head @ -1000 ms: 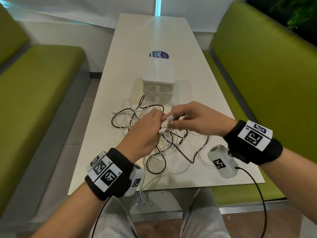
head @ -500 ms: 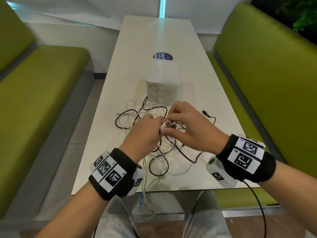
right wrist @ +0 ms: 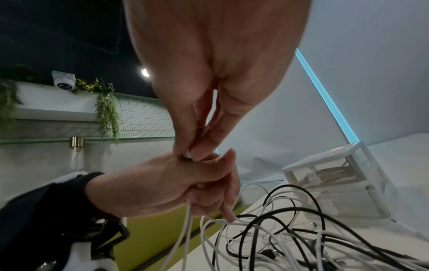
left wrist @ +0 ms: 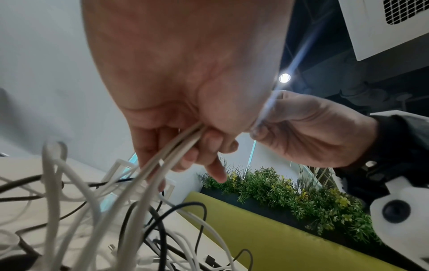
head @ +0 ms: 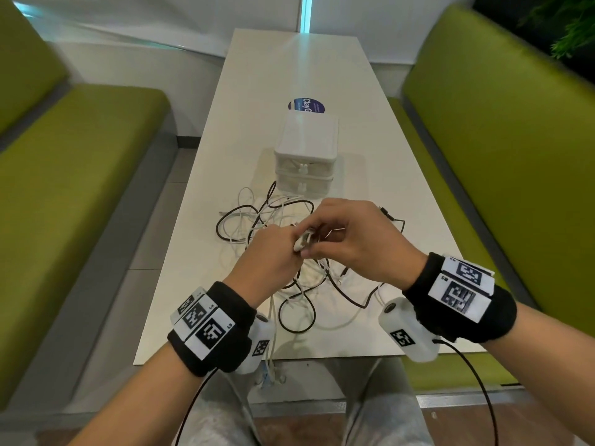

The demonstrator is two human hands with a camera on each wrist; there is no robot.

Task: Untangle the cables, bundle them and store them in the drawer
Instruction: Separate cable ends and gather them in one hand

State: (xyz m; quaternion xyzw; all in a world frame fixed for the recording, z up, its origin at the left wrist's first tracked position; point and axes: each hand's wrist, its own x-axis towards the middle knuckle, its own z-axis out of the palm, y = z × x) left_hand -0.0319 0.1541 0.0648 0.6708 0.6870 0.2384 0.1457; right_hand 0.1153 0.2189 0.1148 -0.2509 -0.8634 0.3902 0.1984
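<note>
A tangle of black and white cables (head: 257, 220) lies on the white table (head: 322, 75) in front of a small white two-drawer box (head: 306, 149). My left hand (head: 273, 252) is curled round several white cable strands (left wrist: 167, 161) that hang down into the tangle. My right hand (head: 347, 236) meets it from the right and pinches a white cable end (head: 302, 244) between thumb and fingers (right wrist: 199, 146). Both hands hover just above the pile. The drawer box (right wrist: 336, 176) shows both drawers closed.
Green bench seats (head: 80, 156) flank the table on both sides. A round blue sticker (head: 306, 106) sits behind the box. Some white cable (head: 270, 365) hangs over the near table edge toward my lap. A loose black plug (head: 384, 212) lies right of the hands.
My right hand has turned palm-down and closed in over the white cable end. The left hand has kept its grip on the strands and barely moved.
</note>
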